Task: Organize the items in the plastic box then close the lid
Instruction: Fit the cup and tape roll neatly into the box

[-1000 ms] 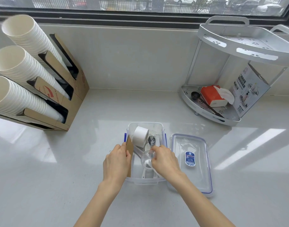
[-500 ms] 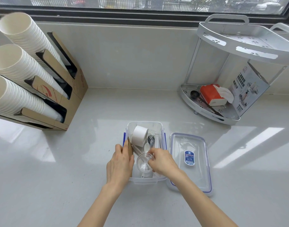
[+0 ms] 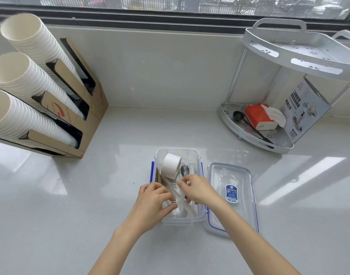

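A clear plastic box [image 3: 192, 221] with blue latches sits open on the counter. Inside it are a white paper cup [image 3: 171, 165] lying on its side, a brown cardboard piece [image 3: 158, 176] along the left wall, a wrapped dark fork [image 3: 185, 169] and other clear-wrapped utensils. My left hand [image 3: 152, 203] and my right hand [image 3: 198, 188] both grip a clear plastic cup [image 3: 175, 195] over the box's near half. The clear lid [image 3: 232, 197] with a blue label lies flat just right of the box.
A cardboard dispenser [image 3: 85, 108] with three stacks of white paper cups stands at the left. A white two-tier corner rack [image 3: 269, 143] at the back right holds a red tissue pack, a dark scoop and a printed box. A window runs along the back wall.
My left hand has let go of the cardboard piece and moved right onto the clear cup. My right hand has shifted the cup left and toward the box's middle.
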Tool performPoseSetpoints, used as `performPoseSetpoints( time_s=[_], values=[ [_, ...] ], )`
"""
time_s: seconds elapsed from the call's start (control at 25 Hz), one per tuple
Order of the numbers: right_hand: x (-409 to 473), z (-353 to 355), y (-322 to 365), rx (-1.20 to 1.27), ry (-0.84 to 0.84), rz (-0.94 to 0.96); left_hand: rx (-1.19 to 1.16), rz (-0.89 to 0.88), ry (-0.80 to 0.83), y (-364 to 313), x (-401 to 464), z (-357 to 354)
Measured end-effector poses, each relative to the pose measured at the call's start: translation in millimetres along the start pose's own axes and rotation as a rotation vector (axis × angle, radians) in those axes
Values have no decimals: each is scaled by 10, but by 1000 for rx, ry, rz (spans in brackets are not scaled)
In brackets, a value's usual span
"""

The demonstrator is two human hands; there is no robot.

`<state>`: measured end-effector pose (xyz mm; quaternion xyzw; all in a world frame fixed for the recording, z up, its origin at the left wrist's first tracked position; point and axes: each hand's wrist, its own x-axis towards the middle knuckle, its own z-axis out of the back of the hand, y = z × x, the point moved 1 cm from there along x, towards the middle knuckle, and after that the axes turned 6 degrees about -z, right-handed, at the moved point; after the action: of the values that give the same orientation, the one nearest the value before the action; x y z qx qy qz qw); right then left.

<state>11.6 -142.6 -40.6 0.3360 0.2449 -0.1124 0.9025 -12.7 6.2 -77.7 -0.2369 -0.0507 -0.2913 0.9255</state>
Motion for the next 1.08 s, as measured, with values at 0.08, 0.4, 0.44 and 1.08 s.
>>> performPoseSetpoints(
  time_s=[0.08, 0.4, 0.44, 1.08],
  values=[
    [69, 76, 41, -1, -152, 12, 2, 17, -33, 30, 10, 10],
    [404, -102, 202, 547, 16, -107, 13, 33, -47, 80, 36, 1],
    [421, -113, 195, 548, -18, -89, 24, 31, -51, 80, 38, 2],
    [450, -62, 272, 2, -202, 209, -30, 34, -1, 88, 27, 24]
  ],
)
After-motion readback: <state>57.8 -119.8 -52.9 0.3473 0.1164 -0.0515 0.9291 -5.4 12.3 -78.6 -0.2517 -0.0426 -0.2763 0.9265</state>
